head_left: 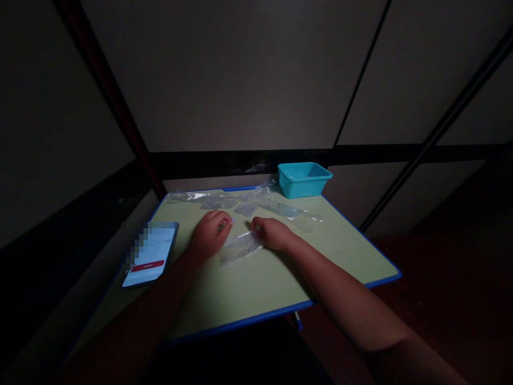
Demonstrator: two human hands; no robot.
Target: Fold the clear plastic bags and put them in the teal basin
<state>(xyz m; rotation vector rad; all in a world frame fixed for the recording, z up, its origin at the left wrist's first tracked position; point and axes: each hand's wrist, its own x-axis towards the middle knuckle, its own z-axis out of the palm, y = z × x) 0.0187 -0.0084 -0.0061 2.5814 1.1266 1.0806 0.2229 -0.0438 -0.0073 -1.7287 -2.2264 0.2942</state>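
My left hand (210, 233) is raised a little over the table's middle, its fingers curled together round something small and pale that is too small to name. To its right, my right hand (271, 232) has its fingers pinched at the right end of a clear plastic bag (239, 250). That bag stretches between and below my hands. Beyond them, several more clear plastic bags (218, 202) lie spread over the far part of the table, some overlapping.
A turquoise plastic basket (303, 188) stands at the table's far right corner. A lit phone or tablet (150, 254) lies at the left. The pale table (340, 256) has a blue edge, and a wall rises behind it.
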